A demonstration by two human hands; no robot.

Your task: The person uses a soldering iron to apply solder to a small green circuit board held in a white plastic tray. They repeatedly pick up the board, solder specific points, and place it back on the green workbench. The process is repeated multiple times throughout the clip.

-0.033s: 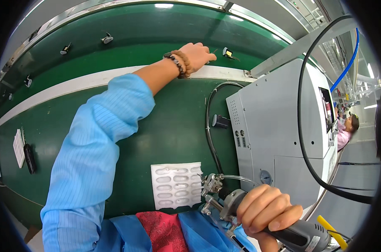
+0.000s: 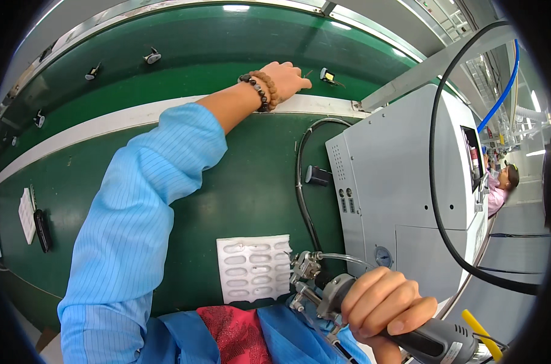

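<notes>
My right hand (image 2: 381, 303) is wrapped round the dark grey body of a power screwdriver (image 2: 433, 340) at the lower right. Its metal head (image 2: 306, 267), fitted with a clear hose, points left beside a white tray (image 2: 254, 267) with oval hollows. Stretched far forward, my left hand (image 2: 285, 79) is over the near side of a green conveyor belt (image 2: 208, 70). Its fingers bend down, and a thin dark wire shows at their tips. What they hold is mostly hidden. Just right of them lies a small part (image 2: 328, 76) with a yellow patch and wires.
Several similar small parts (image 2: 153, 56) lie along the belt. A big light grey machine (image 2: 397, 164) stands at right, a black hose (image 2: 301, 182) and a dark block (image 2: 317, 175) beside it. A black cable (image 2: 434, 151) loops in front. Another person (image 2: 500, 188) is at far right.
</notes>
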